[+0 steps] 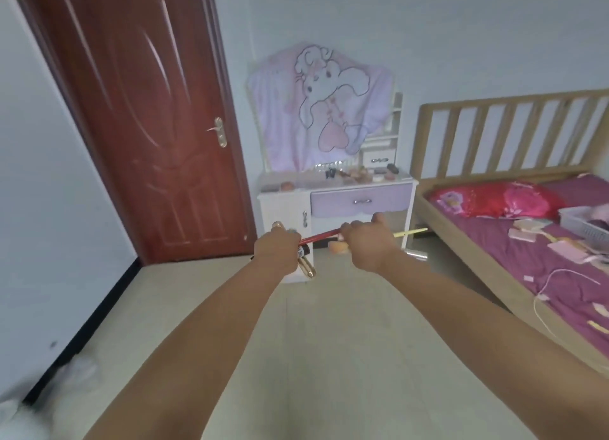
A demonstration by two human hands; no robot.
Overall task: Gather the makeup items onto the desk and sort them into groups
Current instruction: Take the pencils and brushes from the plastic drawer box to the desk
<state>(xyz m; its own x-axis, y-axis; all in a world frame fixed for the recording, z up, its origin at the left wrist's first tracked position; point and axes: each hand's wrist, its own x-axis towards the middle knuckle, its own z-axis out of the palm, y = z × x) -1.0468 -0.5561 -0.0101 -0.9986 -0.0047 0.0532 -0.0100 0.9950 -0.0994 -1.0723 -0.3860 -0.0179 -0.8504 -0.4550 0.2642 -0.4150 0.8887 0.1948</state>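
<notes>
left hand (275, 251) grips gold tubes (304, 265); right hand (365, 242) grips red pencil (318, 237). overfull grips risk drops before the surface (336, 180).

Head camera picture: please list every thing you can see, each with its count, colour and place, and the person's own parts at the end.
door: one, red-brown, shut, far left.
dressing table: one, white, lilac drawer, against the far wall.
small makeup items: several, too blurred to count, on the dressing table top.
cartoon cloth: one, pink-lilac, hanging above the dressing table.
bed: one, wooden frame, purple sheet, right.
pillow: one, red-pink, at the bed's head.
basket: one, white, on the bed.
cable: one, white, on the bed.
gold tube: one, in the left hand.
red stick: one, between both hands.
yellow stick: one, past the right hand.
left hand: grips items.
right hand: grips sticks.
</notes>
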